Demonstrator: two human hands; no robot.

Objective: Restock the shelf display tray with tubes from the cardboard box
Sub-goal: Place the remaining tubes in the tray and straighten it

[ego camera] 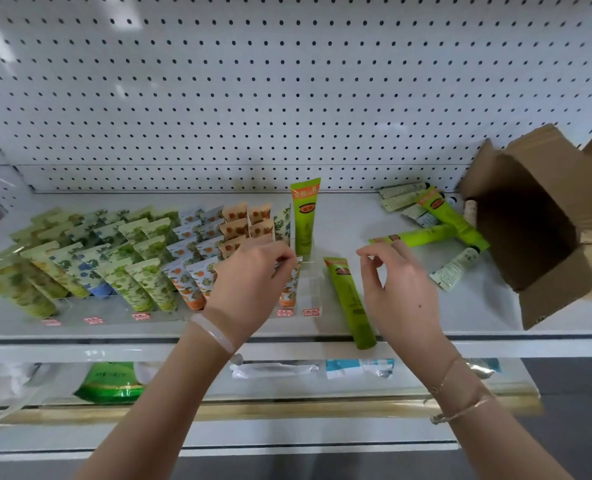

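Left hand (253,284) at the right end of the display tray (313,292), fingers curled, tips pinching the crimped top of an orange-print tube (291,284) in the front row. Right hand (403,289) just beside it above the shelf (356,209), fingers loosely bent, thumb near forefinger, nothing held. Tray mostly stocked: leaning rows of leaf-print, blue-flower and orange-print tubes, only the rightmost lane sparse, with one upright green tube (305,216) at its back. Second green tube (348,299) flat on the shelf between the hands, cap end at the front lip. More loose tubes (426,234) scattered near the cardboard box (561,282), tipped on its side at far right, its inside too dark to check for stock. Risks, as judged: lone upright tube unsupported in front, likely to topple with a nudge from the left knuckles; flat tube at the lip easy to sweep off with the right wrist on the reach toward the box; leaning rows prone to slumping domino-fashion (packed close, each resting on the next) if the pinched tube comes out roughly. Writing: yellow band atop the upright tube with small characters and what looks like an 8; red price tags (284,312) along the tray front, not legible; brand names unreadable.
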